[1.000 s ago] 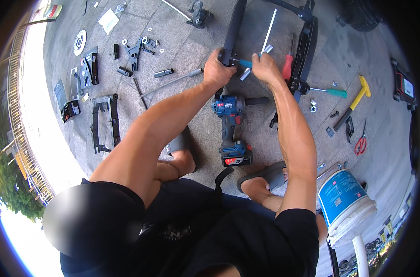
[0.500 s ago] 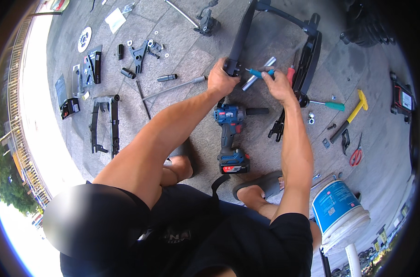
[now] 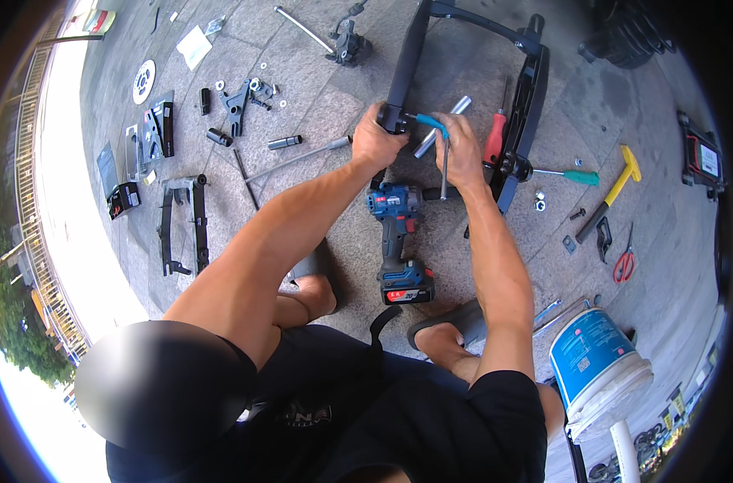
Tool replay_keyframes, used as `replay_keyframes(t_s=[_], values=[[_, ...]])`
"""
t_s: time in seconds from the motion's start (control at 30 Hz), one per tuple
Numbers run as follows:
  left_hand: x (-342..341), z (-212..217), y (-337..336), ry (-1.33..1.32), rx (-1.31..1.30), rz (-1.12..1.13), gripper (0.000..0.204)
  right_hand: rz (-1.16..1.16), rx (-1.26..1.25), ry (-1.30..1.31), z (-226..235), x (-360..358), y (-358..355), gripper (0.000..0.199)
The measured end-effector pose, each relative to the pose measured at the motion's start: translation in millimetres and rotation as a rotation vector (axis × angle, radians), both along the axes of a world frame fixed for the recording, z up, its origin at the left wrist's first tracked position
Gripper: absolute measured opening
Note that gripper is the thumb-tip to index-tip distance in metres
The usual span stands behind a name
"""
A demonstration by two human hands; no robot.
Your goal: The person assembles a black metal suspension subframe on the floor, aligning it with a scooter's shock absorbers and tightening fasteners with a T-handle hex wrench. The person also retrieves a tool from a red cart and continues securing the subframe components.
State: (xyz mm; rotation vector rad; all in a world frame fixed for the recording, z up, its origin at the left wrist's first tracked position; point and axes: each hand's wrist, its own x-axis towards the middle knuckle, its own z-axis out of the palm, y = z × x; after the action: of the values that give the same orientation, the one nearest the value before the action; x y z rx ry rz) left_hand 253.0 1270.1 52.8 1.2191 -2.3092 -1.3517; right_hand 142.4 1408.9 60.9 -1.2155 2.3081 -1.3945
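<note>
"Turned about since a second ago: the L-shaped tool [image 3: 445, 165] with the teal sleeve. Its bare shaft pointed away from the person then; now it runs back toward them, below the right hand [image 3: 461, 151]."

"And the largest thing near the hands?"

"A black metal frame [image 3: 407, 60]. One rail ends in the left hand [image 3: 378, 138], a crossbar joins the rails beyond both hands, and the other rail passes to the right of the right hand."

"How are the hands set?"

"Left fingers are wrapped round the rail's end. Right fingers are closed on the tool near its bend, with the teal part aimed left at that same end. I can't tell whether the tip is seated."

"What else, going down in size?"

"A blue-and-white bucket [image 3: 594, 354], well to the right and nearer the person than the right hand. Then a blue power tool [image 3: 393, 197] on the paved ground [image 3: 342, 209], just below the left hand."

"Smaller still?"

"A yellow-headed hammer [image 3: 618, 187], well right of the right hand; a red-handled screwdriver [image 3: 495, 138], just right of it; a silver tube [image 3: 461, 106], partly hidden behind its fingers; a dark socket [image 3: 285, 142], left of the left hand; and shiny nuts [image 3: 540, 206], right of the right wrist."
</note>
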Motion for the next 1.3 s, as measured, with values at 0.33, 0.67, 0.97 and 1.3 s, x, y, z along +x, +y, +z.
replay_keyframes(t_s=[0.33,0.67,0.97,1.3], values=[[-0.4,3.1,-0.6,-0.014,-0.003,-0.008,0.06,-0.001,0.024,0.186,0.0,8.8,-2.3,0.033],[0.2,5.0,0.3,0.021,-0.017,-0.003,0.053,-0.049,0.097,0.246,-7.2,6.9,-9.9,0.027],[0.6,8.1,-1.5,-0.012,0.065,-0.016,0.051,-0.042,0.506,-0.449,22.5,-27.0,-30.1,0.035],[1.6,-1.4,-1.5,-0.006,0.046,-0.006,0.057,-0.238,0.095,0.11,-17.6,6.6,-17.7,0.031]])
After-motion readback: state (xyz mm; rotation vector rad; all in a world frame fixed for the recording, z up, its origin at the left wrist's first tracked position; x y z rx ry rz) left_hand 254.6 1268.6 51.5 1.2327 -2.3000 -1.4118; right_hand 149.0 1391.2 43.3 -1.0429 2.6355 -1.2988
